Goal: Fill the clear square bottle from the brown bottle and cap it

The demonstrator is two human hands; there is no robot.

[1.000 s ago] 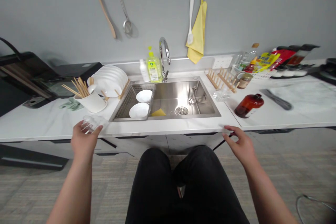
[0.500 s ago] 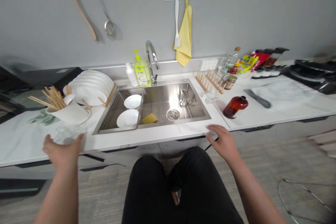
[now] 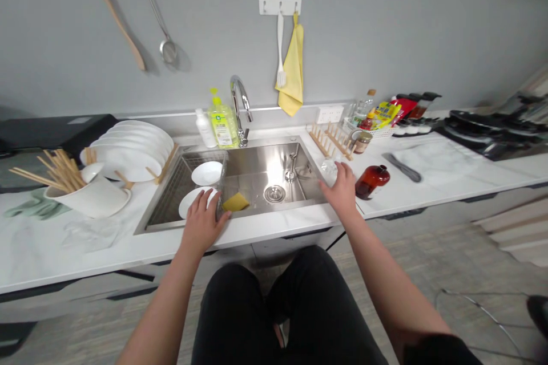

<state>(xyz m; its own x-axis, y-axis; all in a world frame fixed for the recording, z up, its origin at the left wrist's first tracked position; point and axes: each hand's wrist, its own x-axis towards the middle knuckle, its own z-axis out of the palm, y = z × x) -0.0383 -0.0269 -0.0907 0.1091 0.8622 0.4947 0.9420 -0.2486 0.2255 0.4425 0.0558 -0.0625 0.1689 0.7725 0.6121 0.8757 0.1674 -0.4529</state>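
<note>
My left hand rests over the sink's front edge, its fingers on a white plate and the side of a wire dish rack. A white bowl sits in the same rack, and a yellow sponge lies just to the right. My right hand is at the far right rim of the stainless steel sink, fingers spread, touching a small clear glass object. A clear plastic piece lies on the counter, away from both hands.
A chrome faucet and a green soap bottle stand behind the sink. To the left are stacked white plates and a white mug of chopsticks. A wooden rack and amber bottle stand right.
My view has shifted. My left hand has moved away from the clear plastic piece to the rack and plate. My right hand has moved from the counter's front edge to the glass object.
</note>
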